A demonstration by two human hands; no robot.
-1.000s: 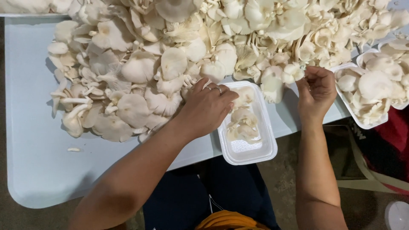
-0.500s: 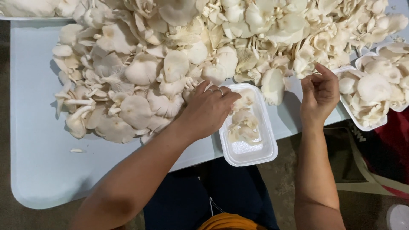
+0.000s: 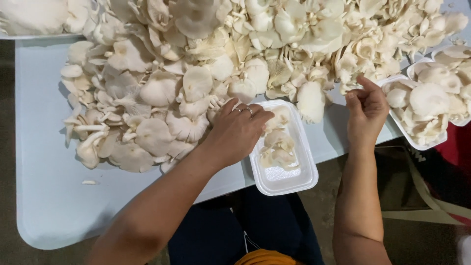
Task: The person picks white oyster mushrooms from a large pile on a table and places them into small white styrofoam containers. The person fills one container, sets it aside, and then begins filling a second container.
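Observation:
A big heap of white oyster mushrooms (image 3: 235,54) covers the far part of a pale blue table (image 3: 44,147). A white foam tray (image 3: 289,179) with a few mushrooms in it stands at the near edge. My left hand (image 3: 235,130), with rings on it, rests on the left rim of this tray with its fingers on mushrooms at the heap's edge. My right hand (image 3: 365,108) is raised right of the tray. Its fingers are curled at a mushroom cluster (image 3: 351,68) on the heap's rim; a grip cannot be made out.
Foam trays filled with mushrooms (image 3: 427,105) stand at the table's right edge. A small mushroom scrap (image 3: 89,182) lies on the bare left part of the table. Below the table edge are my dark-clothed lap, the floor and a bag strap (image 3: 431,196).
My right hand has risen from beside the tray toward the heap's edge. My left hand stays at the tray's left rim, nearly still.

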